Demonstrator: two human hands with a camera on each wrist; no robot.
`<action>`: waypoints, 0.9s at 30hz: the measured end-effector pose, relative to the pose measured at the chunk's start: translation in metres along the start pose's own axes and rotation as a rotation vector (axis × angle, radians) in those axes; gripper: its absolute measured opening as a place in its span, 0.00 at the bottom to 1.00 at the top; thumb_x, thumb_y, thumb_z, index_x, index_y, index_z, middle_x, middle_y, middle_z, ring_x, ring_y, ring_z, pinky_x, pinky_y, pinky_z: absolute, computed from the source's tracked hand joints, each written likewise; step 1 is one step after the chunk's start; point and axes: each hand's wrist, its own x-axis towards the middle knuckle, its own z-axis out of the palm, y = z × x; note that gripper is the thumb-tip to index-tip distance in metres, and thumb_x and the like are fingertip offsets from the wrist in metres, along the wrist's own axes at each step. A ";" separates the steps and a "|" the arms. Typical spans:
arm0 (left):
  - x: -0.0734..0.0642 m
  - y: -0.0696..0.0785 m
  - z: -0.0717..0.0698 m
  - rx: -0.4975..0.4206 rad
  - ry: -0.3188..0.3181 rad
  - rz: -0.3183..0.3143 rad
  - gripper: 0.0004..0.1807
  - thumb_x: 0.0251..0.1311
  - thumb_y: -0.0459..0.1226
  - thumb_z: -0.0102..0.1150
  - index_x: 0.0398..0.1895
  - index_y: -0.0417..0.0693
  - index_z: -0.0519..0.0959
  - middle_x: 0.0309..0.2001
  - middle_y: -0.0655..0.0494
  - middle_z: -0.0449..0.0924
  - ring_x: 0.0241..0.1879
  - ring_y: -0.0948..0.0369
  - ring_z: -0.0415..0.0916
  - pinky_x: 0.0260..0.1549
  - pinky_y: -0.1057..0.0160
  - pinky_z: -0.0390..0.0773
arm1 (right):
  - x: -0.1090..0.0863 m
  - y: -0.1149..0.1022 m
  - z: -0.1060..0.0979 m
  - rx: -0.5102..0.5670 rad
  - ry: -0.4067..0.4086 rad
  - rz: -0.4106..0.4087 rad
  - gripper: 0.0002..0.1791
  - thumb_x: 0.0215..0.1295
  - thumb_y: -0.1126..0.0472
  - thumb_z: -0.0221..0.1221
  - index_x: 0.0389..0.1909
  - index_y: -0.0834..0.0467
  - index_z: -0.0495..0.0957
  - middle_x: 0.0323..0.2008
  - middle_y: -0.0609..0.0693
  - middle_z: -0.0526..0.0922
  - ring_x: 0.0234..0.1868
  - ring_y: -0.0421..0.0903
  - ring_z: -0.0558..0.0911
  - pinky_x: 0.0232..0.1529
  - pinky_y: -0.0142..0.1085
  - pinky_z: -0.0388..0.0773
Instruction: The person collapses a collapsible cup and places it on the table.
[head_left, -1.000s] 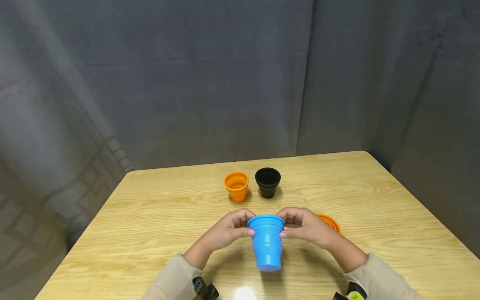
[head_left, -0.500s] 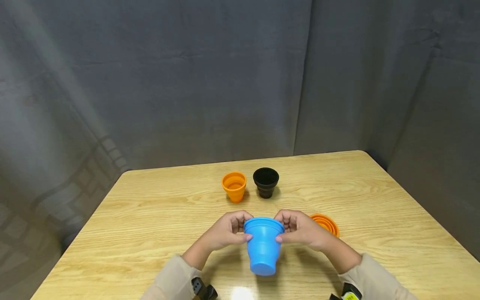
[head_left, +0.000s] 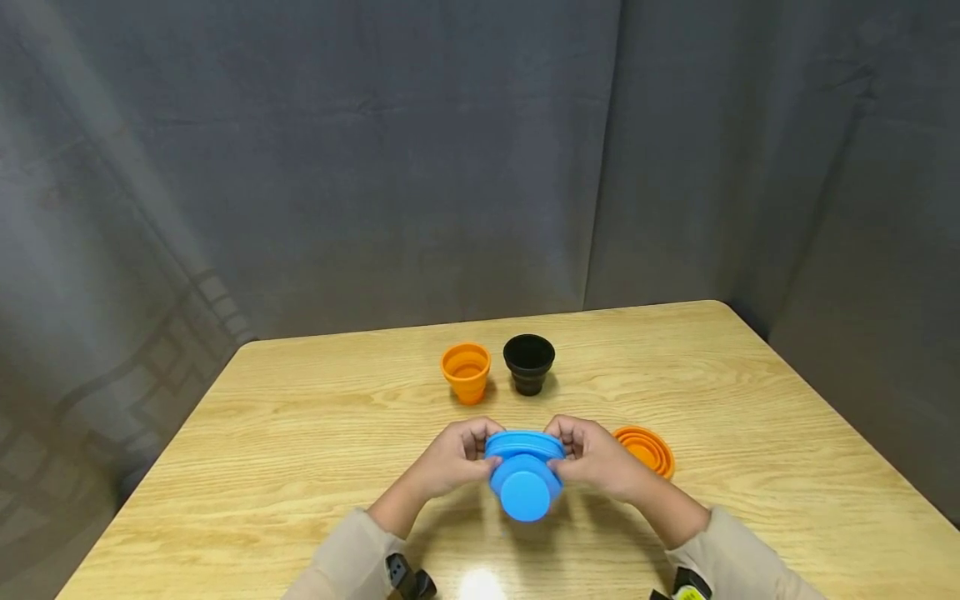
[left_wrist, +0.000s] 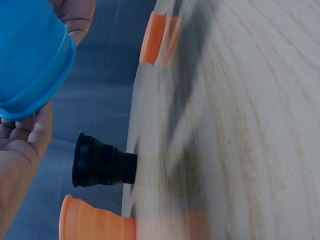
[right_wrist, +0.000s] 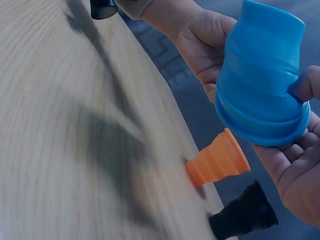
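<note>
Blue plastic-like walls are seen on the cup (head_left: 525, 494), pinched at opposite sides of its rim by the left hand (head_left: 459, 457) and right hand (head_left: 596, 454) and held tilted above the desk (head_left: 300, 450). Toward the far edge, 1 orange cup (head_left: 466, 375) and 1 black cup (head_left: 529, 367) are stood upright; nearer the right edge, 1 flattened orange cup (head_left: 645, 450) is laid. Marks on the yellow patch (head_left: 688, 593) by the right sleeve (head_left: 738, 554) are too small to be read.

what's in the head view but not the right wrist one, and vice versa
Only the head view: the flattened orange cup beyond the right hand.
Only the right wrist view: a dent in the blue cup by the right thumb.
Both: standing orange cup, black cup, table, and the right hand and left hand holding the blue cup.
</note>
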 end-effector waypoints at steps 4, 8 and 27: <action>0.000 0.000 0.000 0.003 0.014 -0.030 0.10 0.50 0.24 0.51 0.37 0.26 0.69 0.31 0.53 0.71 0.29 0.65 0.69 0.30 0.70 0.73 | 0.000 0.002 0.002 0.034 0.021 -0.001 0.09 0.49 0.74 0.53 0.32 0.73 0.65 0.26 0.51 0.70 0.27 0.40 0.71 0.29 0.30 0.73; 0.001 0.002 0.001 0.023 0.035 -0.058 0.11 0.54 0.27 0.51 0.39 0.28 0.70 0.35 0.47 0.74 0.33 0.64 0.71 0.33 0.68 0.74 | 0.001 0.004 0.003 0.041 0.051 -0.016 0.08 0.51 0.76 0.50 0.33 0.74 0.65 0.27 0.51 0.71 0.28 0.39 0.72 0.30 0.30 0.74; 0.001 0.035 0.015 0.212 0.166 -0.101 0.10 0.57 0.25 0.45 0.41 0.29 0.71 0.32 0.48 0.73 0.29 0.65 0.67 0.29 0.69 0.72 | -0.003 0.004 0.006 0.182 0.061 -0.058 0.16 0.56 0.71 0.50 0.41 0.77 0.60 0.34 0.52 0.73 0.35 0.41 0.75 0.37 0.32 0.74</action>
